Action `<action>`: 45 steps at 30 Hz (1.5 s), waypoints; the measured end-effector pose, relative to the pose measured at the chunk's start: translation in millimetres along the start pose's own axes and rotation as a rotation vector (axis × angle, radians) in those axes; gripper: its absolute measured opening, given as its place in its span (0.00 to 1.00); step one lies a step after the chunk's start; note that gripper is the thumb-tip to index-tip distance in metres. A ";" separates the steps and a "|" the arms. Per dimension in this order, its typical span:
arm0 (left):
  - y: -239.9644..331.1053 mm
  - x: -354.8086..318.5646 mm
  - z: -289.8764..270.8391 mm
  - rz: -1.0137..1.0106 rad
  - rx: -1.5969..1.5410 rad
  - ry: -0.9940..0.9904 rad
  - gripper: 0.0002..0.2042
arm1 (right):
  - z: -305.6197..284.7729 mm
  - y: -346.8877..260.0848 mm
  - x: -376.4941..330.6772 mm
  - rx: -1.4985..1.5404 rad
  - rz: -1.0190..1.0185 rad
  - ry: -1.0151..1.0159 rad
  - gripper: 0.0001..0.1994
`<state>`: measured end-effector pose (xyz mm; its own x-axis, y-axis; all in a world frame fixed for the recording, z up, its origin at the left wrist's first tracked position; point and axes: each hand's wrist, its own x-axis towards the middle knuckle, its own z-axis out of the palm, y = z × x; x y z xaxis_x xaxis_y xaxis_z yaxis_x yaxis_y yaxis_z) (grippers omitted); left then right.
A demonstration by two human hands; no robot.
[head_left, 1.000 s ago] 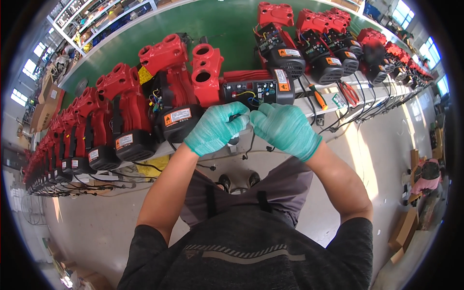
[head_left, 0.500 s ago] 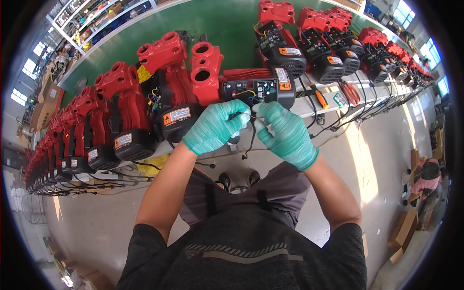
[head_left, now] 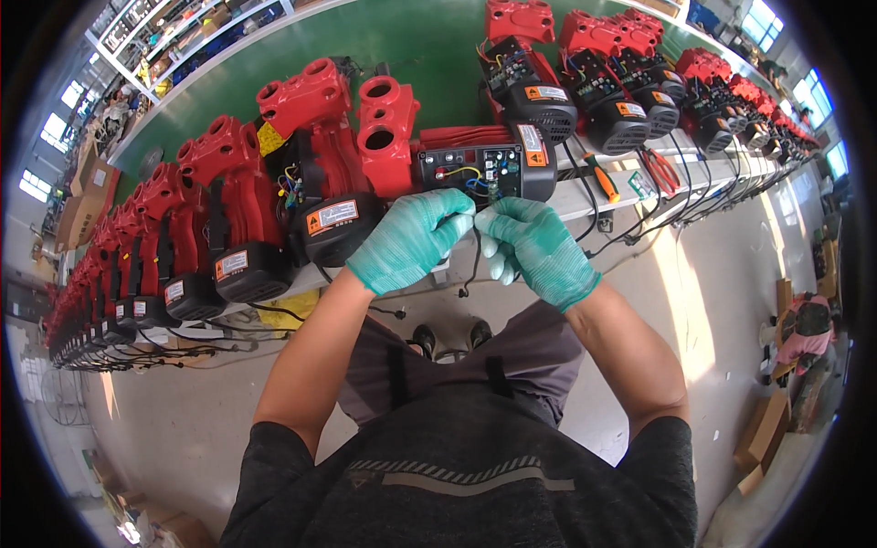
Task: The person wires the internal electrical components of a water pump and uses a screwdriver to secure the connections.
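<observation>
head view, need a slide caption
Gloved left hand and right hand, fingertips close together, by a red-and-black motor unit with exposed circuit board.

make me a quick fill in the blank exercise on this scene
1. The left hand and right hand are both covered by thin teal knitted ____.
2. The orange-and-black tool handle lies to the ____ of the red-handled metal tool.
3. The smooth tabletop behind the red metal castings is coloured ____.
4. The rectangular label beside the black circuit board is white and ____.

Missing words: gloves; left; green; orange
</observation>
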<state>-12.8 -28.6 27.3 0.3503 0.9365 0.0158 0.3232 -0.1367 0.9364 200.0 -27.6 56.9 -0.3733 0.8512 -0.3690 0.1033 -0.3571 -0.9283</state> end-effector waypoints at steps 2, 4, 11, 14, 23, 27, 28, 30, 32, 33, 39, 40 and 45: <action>5.5 0.3 -4.6 -0.062 -0.077 -0.022 0.09 | -2.3 8.3 -2.0 0.068 -0.006 -0.004 0.11; 7.3 1.1 -5.5 -0.117 -0.151 -0.039 0.09 | -13.0 24.1 0.9 -0.227 -0.469 0.098 0.09; 4.6 3.9 -6.7 -0.064 -0.163 -0.039 0.08 | -25.4 26.9 23.3 -1.257 -1.302 0.264 0.15; 5.8 5.1 -6.5 -0.114 -0.192 -0.060 0.09 | -27.2 23.7 22.9 -1.256 -1.317 0.255 0.14; -3.2 -3.4 13.2 -0.014 -0.234 0.171 0.13 | -11.4 32.9 16.9 -0.614 -0.832 0.234 0.04; 4.8 -5.4 14.8 0.008 -0.019 0.184 0.10 | -7.3 25.3 8.8 -0.434 -0.631 0.161 0.03; 6.2 -5.7 16.0 0.035 -0.002 0.205 0.08 | -5.5 22.6 7.9 -0.289 -0.498 0.135 0.04; 0.5 -5.7 20.1 0.099 0.063 0.242 0.08 | -4.9 15.1 4.9 -0.145 -0.362 0.110 0.05; -10.5 -4.1 22.7 0.164 0.129 0.279 0.08 | -6.6 4.1 2.2 0.124 -0.024 0.020 0.08; -17.3 -2.9 22.8 0.296 0.254 0.347 0.08 | -4.1 4.4 2.4 0.123 -0.024 0.021 0.08; 1.6 -4.6 21.2 0.075 0.073 0.287 0.09 | -8.2 35.1 3.4 -0.558 -0.684 0.221 0.12; 2.8 -5.0 19.8 0.037 0.035 0.263 0.10 | -8.6 40.3 5.3 -0.673 -0.782 0.301 0.16; -9.7 -2.4 15.1 0.185 0.162 0.282 0.10 | -16.7 35.6 25.2 -0.983 -1.135 0.381 0.11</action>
<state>-3.5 -34.4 12.9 0.1673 0.9402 0.2967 0.4198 -0.3402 0.8415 209.6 -12.4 13.8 -0.4391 0.5898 0.6777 0.5395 0.7763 -0.3260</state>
